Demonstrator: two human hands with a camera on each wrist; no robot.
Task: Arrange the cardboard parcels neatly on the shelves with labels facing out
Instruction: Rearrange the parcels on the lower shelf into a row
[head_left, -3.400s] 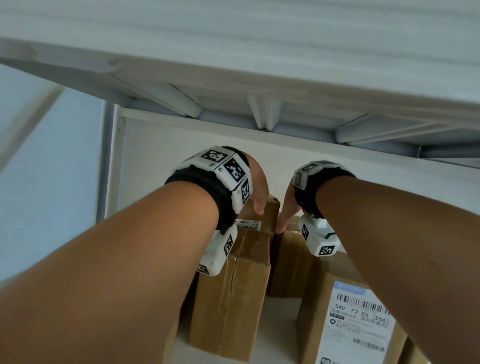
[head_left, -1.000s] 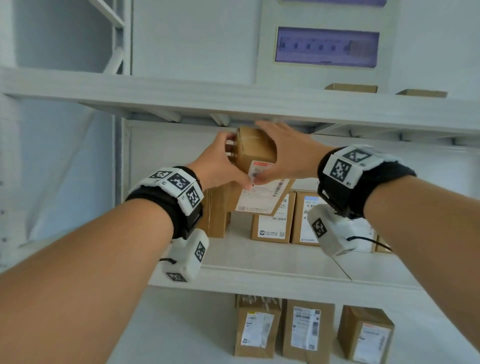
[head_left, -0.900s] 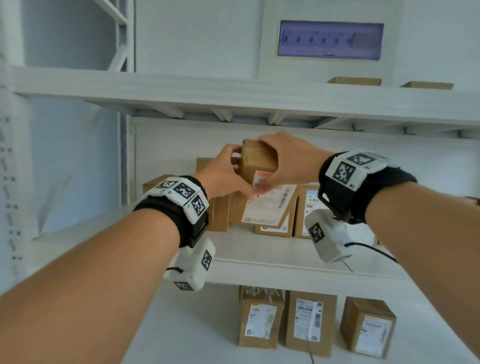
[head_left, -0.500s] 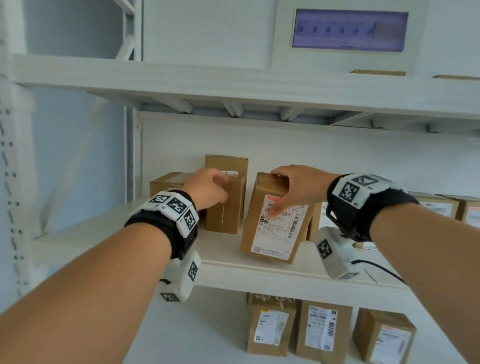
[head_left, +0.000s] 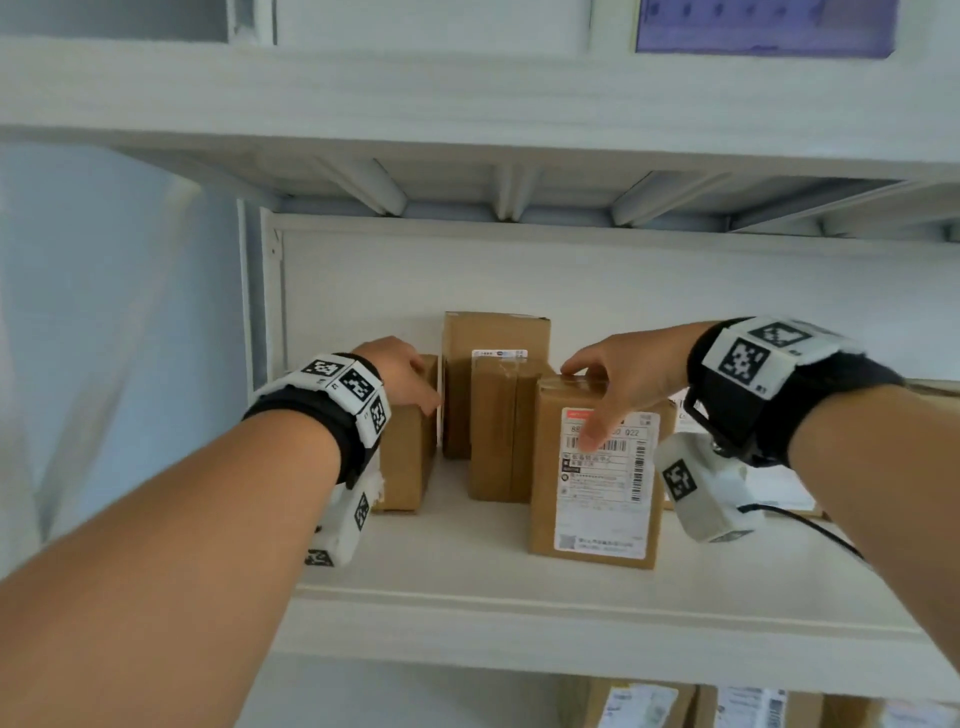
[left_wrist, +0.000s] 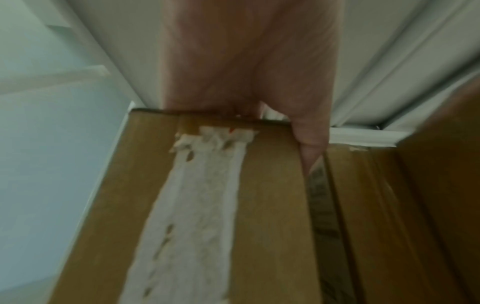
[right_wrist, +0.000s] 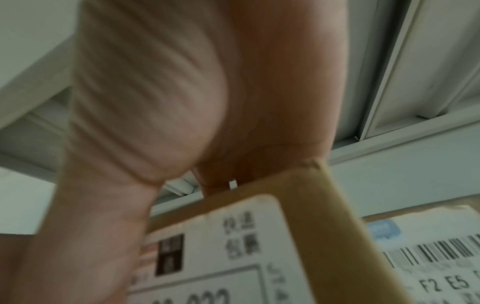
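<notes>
Head view: parcels (head_left: 595, 467) on shelf (head_left: 467, 561)

We see four brown cardboard parcels upright on the white shelf (head_left: 467, 551): the front parcel (head_left: 592, 483) shows its white barcode label outward, while the middle parcel (head_left: 496, 431), rear parcel (head_left: 493, 338) and left parcel (head_left: 408, 457) show plain cardboard

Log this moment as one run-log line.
right hand grips labelled parcel, label out | left hand holds leftmost parcel | shelf
</notes>
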